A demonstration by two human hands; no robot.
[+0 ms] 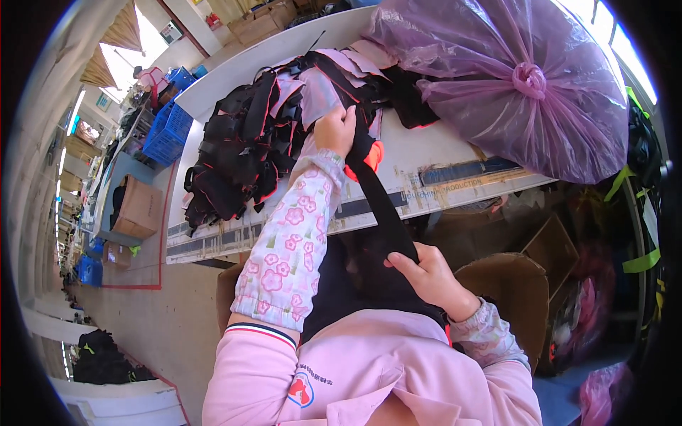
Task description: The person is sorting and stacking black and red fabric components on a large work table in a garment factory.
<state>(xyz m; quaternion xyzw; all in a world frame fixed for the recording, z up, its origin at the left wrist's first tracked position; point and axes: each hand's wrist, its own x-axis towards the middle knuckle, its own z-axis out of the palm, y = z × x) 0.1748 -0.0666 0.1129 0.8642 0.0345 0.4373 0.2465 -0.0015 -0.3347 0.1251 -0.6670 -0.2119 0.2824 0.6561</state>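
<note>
A wide black strap (pixel 383 209) runs taut and slanting from the worktable down toward my body. My right hand (pixel 435 278) is closed on its lower end, thumb on top, just off the table's front edge. Higher up, my left hand (pixel 334 131) is closed in a fist on the black fabric at the strap's upper part; its exact grip is partly hidden. A bright orange piece (pixel 374 153) shows just beside that hand. Left of it lies a heap of black fabric pieces (pixel 238 145) with orange-red edging, some showing pale pink faces.
A large tied purple plastic bag (pixel 497 92) fills the right of the white table (pixel 433 145). Cardboard boxes (pixel 504 280) stand below the table at right. A blue crate (pixel 168 133) and a brown carton (pixel 137 207) are off to the left.
</note>
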